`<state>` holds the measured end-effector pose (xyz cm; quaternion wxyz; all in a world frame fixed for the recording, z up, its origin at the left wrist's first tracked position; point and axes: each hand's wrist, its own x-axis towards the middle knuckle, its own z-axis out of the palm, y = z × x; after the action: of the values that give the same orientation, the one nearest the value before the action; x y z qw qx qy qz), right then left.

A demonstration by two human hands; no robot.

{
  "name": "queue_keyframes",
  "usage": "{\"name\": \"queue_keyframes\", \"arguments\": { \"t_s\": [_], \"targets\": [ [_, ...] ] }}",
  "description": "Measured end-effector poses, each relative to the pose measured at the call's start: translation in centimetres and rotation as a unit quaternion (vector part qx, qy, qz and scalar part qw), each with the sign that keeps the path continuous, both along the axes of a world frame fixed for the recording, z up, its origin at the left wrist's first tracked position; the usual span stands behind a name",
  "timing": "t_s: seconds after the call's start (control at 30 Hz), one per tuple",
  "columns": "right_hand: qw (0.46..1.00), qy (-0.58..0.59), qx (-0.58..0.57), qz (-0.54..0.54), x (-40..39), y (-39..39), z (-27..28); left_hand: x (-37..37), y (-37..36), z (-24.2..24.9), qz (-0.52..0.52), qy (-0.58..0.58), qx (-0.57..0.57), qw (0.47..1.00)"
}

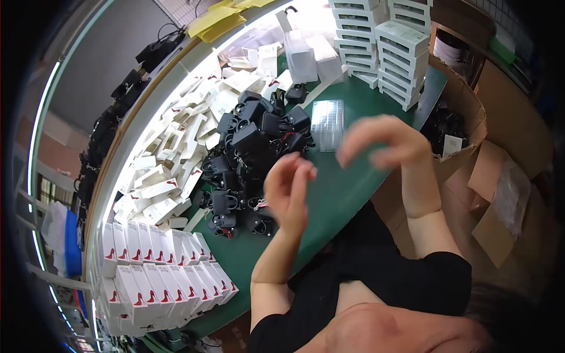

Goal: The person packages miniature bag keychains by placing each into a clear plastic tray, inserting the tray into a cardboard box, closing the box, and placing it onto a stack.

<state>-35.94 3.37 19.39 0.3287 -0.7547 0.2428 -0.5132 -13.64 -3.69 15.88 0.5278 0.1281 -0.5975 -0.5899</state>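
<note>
My left hand [288,187] is over the right edge of a pile of black power adapters with cables [250,138]. Its fingers are curled with thumb and fingertips together; whatever they may hold is too small to make out. Blurred by motion, my right hand [382,141] hovers above the green table [332,188], fingers bent and apart from the thumb, with nothing visible between them. A clear plastic tray [328,120] lies just left of my right hand, between it and the adapters.
Loose white boxes [170,144] are heaped beyond the adapters. Upright white boxes with red marks [159,288] stand in rows at lower left. White trays [403,56] are stacked at the back right. Beside the table, an open carton [471,109] holds black items.
</note>
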Motion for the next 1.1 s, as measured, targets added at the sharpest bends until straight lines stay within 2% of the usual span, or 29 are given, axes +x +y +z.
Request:
{"name": "queue_keyframes", "arguments": {
  "t_s": [0.03,0.1,0.13,0.17,0.3,0.5,0.67,0.83,1.1],
  "targets": [
    [0.969,-0.007,0.104,-0.223,0.1,-2.0,-1.5,-2.2,-1.6,-1.8,-0.05,-0.081,0.109,0.989],
    [0.893,0.103,-0.004,-0.438,-1.5,-7.1,-6.9,-5.9,-4.7,-6.8,-0.057,-0.154,0.218,0.962],
    [0.869,0.164,0.039,-0.465,-2.6,-8.6,-9.6,-7.3,-6.1,-8.9,-0.049,-0.165,0.249,0.953],
    [0.87,0.166,0.038,-0.463,-2.9,-9.2,-11.7,-8.2,-6.8,-10.0,-0.047,-0.162,0.25,0.953],
    [0.813,0.246,-0.013,-0.527,-4.0,-11.0,-16.9,-10.7,-8.6,-12.4,0.02,-0.127,0.33,0.935],
    [0.828,0.227,-0.037,-0.512,-3.8,-10.4,-17.7,-11.7,-8.6,-12.8,0.088,-0.103,0.379,0.916],
    [0.821,0.251,-0.018,-0.513,-3.6,-10.2,-17.1,-12.2,-8.3,-13.1,0.095,-0.105,0.361,0.922],
    [0.817,0.274,-0.018,-0.508,-3.4,-10.1,-16.6,-11.4,-7.2,-14.8,0.087,-0.054,0.366,0.925],
    [0.835,0.282,-0.041,-0.471,-3.1,-9.9,-16.5,-9.2,-4.7,-14.8,0.06,0.0,0.461,0.885]
  ]
}}
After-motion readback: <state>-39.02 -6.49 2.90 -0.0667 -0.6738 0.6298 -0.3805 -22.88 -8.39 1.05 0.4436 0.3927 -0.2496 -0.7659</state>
